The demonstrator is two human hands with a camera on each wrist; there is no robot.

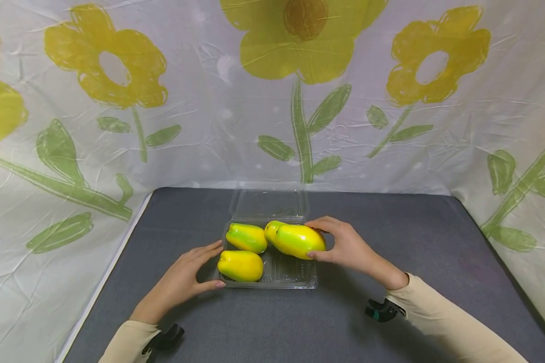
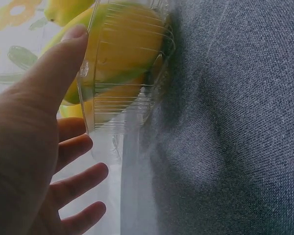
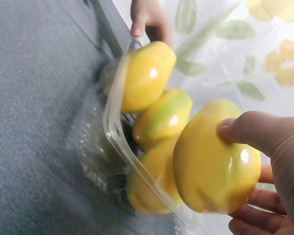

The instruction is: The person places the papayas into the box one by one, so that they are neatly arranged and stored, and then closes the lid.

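Observation:
A clear plastic clamshell box (image 1: 290, 275) lies with its lid (image 1: 270, 202) tilted back. Inside are a yellow mango-like fruit (image 1: 240, 265) at front left and a yellow-green one (image 1: 247, 238) behind it. A third fruit (image 1: 271, 229) at the back right is mostly hidden behind the fruit (image 1: 300, 240) in my right hand (image 1: 345, 244). That hand grips it between thumb and fingers above the box's right half. My left hand (image 1: 181, 277) is at the box's left side, fingers spread. In the left wrist view, its thumb (image 2: 63, 61) rests at the box's rim.
The box stands on a dark grey cloth-covered table (image 1: 272, 327). A pale curtain (image 1: 200, 126) printed with yellow flowers hangs behind and along both sides. A dark wrist camera (image 1: 383, 310) is strapped at the right sleeve, another (image 1: 165, 338) at the left.

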